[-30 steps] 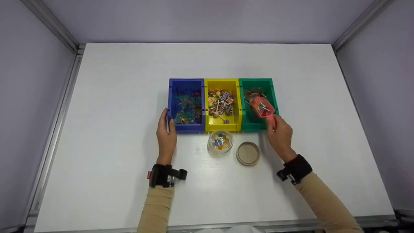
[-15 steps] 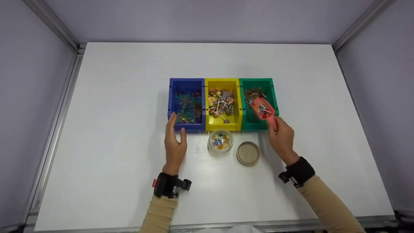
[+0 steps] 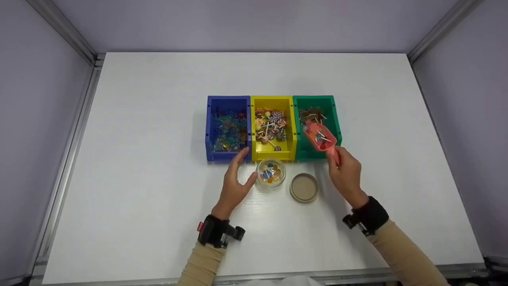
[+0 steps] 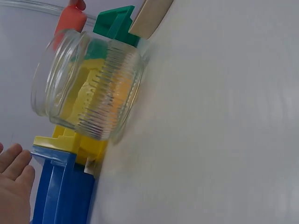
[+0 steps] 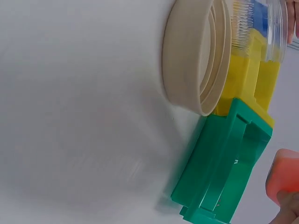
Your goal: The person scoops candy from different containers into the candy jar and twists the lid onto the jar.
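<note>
In the head view my right hand (image 3: 346,171) grips the handle of a pink scoop (image 3: 322,142), held above the front of the green bin (image 3: 317,153). Several lollipops with white sticks lie in the scoop. My left hand (image 3: 235,186) has its fingers spread just left of a glass jar (image 3: 260,183); whether it touches the glass I cannot tell. Colourful candies and white sticks show inside the jar. In the left wrist view the ribbed jar (image 4: 93,84) stands beyond the fingers (image 4: 18,163).
A beige round lid (image 3: 304,188) lies inner side up, right of the jar. The blue bin (image 3: 228,155) holds clear coloured pieces, and the yellow bin (image 3: 274,155) holds striped lollipops. All three bins stand side by side on the white table (image 3: 139,178).
My left hand has left the blue bin's left side and moved right, to beside the jar. The loaded scoop has shifted slightly left and toward me in my right hand.
</note>
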The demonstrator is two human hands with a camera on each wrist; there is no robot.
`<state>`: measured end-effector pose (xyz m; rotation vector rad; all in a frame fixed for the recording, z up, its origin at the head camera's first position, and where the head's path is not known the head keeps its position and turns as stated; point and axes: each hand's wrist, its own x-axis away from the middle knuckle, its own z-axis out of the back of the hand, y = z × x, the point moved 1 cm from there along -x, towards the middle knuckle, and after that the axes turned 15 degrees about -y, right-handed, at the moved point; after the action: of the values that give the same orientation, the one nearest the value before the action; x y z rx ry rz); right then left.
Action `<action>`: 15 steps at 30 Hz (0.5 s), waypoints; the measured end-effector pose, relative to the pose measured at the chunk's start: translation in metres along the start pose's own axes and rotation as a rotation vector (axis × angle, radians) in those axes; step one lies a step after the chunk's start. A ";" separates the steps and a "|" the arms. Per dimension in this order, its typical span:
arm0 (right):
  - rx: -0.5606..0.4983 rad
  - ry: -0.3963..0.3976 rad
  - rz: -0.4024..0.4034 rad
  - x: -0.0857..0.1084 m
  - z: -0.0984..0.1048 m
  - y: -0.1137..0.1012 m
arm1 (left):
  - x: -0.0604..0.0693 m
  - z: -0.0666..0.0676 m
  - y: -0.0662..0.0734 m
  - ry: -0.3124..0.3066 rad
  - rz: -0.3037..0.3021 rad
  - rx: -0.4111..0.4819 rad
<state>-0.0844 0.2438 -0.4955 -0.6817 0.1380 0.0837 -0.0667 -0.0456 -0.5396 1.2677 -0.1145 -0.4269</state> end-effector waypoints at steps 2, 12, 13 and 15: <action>-0.004 0.000 0.013 0.002 0.000 -0.002 | 0.000 -0.004 0.000 -0.044 0.014 0.011; -0.018 0.008 0.123 0.013 0.002 -0.009 | -0.002 -0.019 -0.005 -0.175 0.062 0.036; -0.020 0.004 0.133 0.015 0.002 -0.009 | -0.002 -0.020 -0.006 -0.184 0.070 0.038; -0.031 -0.011 0.145 0.017 0.003 -0.009 | -0.002 -0.023 -0.007 -0.198 0.088 0.045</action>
<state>-0.0665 0.2390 -0.4904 -0.7017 0.1758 0.2291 -0.0634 -0.0258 -0.5523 1.2573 -0.3473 -0.4754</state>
